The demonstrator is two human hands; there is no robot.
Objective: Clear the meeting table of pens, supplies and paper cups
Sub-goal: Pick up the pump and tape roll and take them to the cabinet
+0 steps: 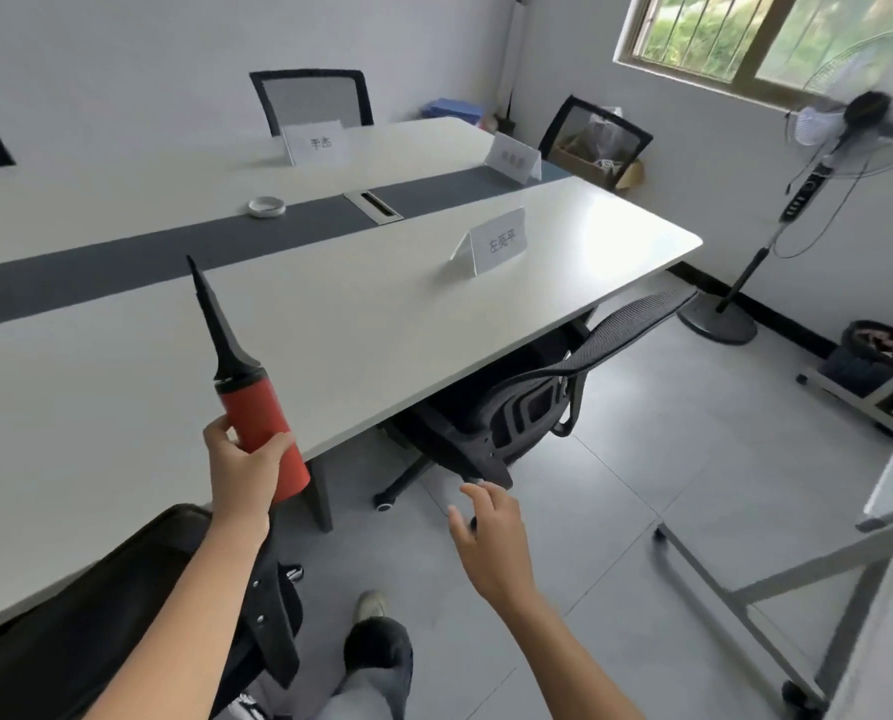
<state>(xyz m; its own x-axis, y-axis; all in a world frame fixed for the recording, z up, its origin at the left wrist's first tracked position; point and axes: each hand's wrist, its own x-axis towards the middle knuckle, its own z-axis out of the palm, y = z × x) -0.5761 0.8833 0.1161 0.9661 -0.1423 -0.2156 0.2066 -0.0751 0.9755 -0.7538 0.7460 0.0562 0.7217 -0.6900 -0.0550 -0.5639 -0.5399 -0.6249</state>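
My left hand grips a red hand pump with a long black pointed nozzle, held upright over the near edge of the white meeting table. My right hand hangs over the floor beside the table with relaxed fingers, holding nothing, just below a tilted black mesh chair. A roll of white tape lies on the table's dark centre strip. Three folded name cards stand on the table: one near me, one at the far side, one at the far right end.
A second black chair stands at my left, against the table. More chairs stand at the far side. A standing fan is at the right by the window. A whiteboard frame on wheels stands at right. A cable hatch sits in the strip.
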